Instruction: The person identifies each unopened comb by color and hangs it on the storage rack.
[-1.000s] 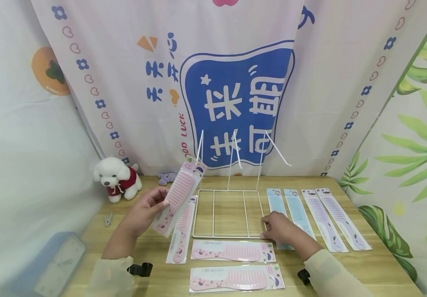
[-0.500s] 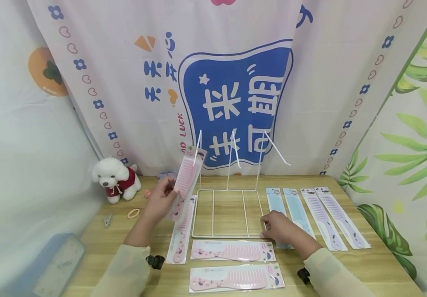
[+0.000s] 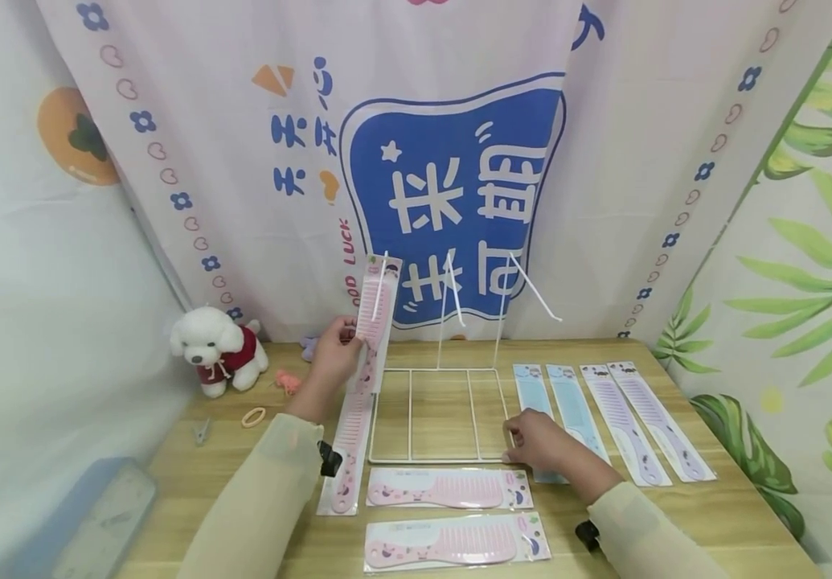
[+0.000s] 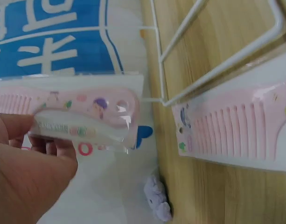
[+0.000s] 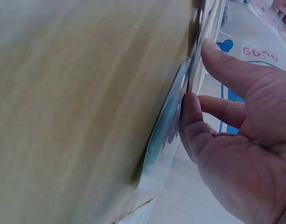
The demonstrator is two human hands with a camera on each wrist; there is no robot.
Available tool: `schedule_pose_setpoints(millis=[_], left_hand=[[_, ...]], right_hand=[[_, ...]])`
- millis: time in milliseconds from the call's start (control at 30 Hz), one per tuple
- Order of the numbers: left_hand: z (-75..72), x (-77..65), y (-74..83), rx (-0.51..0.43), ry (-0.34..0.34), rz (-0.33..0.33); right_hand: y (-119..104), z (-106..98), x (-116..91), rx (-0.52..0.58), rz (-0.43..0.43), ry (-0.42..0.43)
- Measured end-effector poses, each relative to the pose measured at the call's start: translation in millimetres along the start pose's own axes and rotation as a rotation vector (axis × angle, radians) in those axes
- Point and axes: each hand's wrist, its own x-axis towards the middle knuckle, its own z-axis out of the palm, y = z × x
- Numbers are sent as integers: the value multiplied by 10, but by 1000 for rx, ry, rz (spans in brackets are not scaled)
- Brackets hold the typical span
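My left hand [image 3: 336, 351] pinches a pink comb in a clear package [image 3: 375, 305], raised upright at the left side of the white wire rack [image 3: 410, 414]. The rack's left hook shows in front of the package's upper part. In the left wrist view, thumb and fingers grip the packaged comb [image 4: 94, 107] near its middle, with its handle end toward the rack base. My right hand [image 3: 540, 442] pinches the front right corner of the rack's base. In the right wrist view, the thumb and fingers of this hand [image 5: 245, 126] hold the rack's edge, beside a blue package [image 5: 163, 135].
One packaged pink comb [image 3: 346, 458] lies left of the rack, two more [image 3: 452, 488] in front. Blue combs [image 3: 575, 402] and purple combs [image 3: 629, 426] lie at right. A plush dog [image 3: 216, 350], a hair tie [image 3: 253, 416] and a small clip [image 3: 202, 432] are at left.
My left hand has carried the pink comb up and to the right, from tilted to nearly upright at the left hook. The right hand has stayed on the rack's corner.
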Motion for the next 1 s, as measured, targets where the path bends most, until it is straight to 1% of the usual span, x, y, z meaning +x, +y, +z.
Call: schedule_pose_setpoints(millis=[67, 167, 267, 333, 433, 567, 733, 900, 1000], left_hand=[[14, 71, -27, 0, -28, 1], [48, 164, -91, -12, -75, -20], [87, 218, -142, -32, -102, -51], [125, 242, -149, -37, -115, -71], [169, 269, -134, -31, -126, -75], [202, 294, -133, -33, -125, -41], [229, 315, -170, -54, -101, -5], [251, 327, -202, -87, -75, 3], [258, 328, -211, -86, -68, 5]], right_hand=[[-7, -8, -3, 5, 0, -1], [-13, -8, -15, 25, 5, 0], [-18, 14, -10, 29, 29, -3], [-18, 24, -8, 25, 53, 2], [-20, 26, -3, 17, 76, 7], [-18, 16, 12, 14, 58, 8], [-15, 13, 15, 22, 28, 8], [-8, 18, 5, 21, 15, 9], [-3, 21, 2, 18, 15, 7]])
